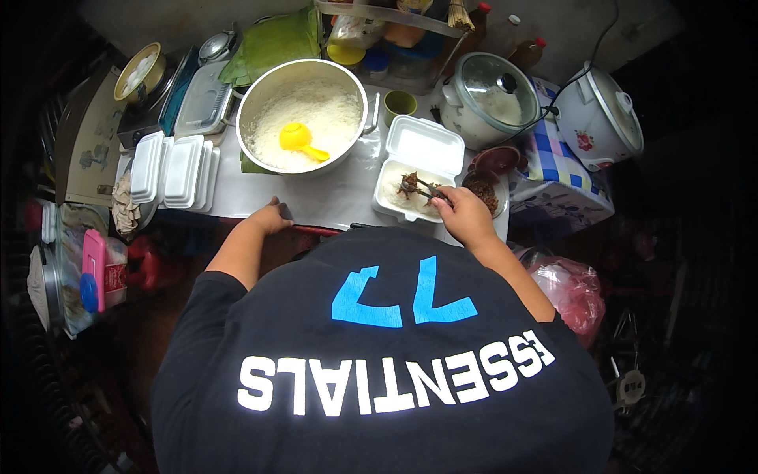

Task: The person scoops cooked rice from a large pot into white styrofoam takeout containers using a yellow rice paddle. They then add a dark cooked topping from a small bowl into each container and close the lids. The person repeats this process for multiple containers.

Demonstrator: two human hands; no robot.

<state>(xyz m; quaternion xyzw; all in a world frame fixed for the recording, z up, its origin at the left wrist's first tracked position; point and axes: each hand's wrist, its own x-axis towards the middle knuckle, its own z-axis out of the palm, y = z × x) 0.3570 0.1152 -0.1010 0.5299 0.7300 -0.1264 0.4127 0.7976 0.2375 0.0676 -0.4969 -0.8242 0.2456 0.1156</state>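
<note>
My right hand (468, 214) grips small metal tongs (431, 191) over an open white foam food box (425, 142). Between the tong tips is a clump of dark brown shredded food (408, 185), above the white rice (392, 188) in the box. Just right of that hand, a clear bowl (502, 204) contains more of the brown food, partly hidden by my fingers. My left hand (271, 217) rests on the table's front edge and holds nothing. Beyond it stands a big metal pot (243, 127) of rice, with a yellow scoop (296, 137) lying on the rice.
Closed foam boxes (185, 172) stand on edge at the left, beside a crumpled cloth (125, 204). Banana leaves (275, 44) lie behind the pot. A green cup (400, 102), a lidded rice cooker (474, 118) and a second cooker (583, 118) with a cord line the back right.
</note>
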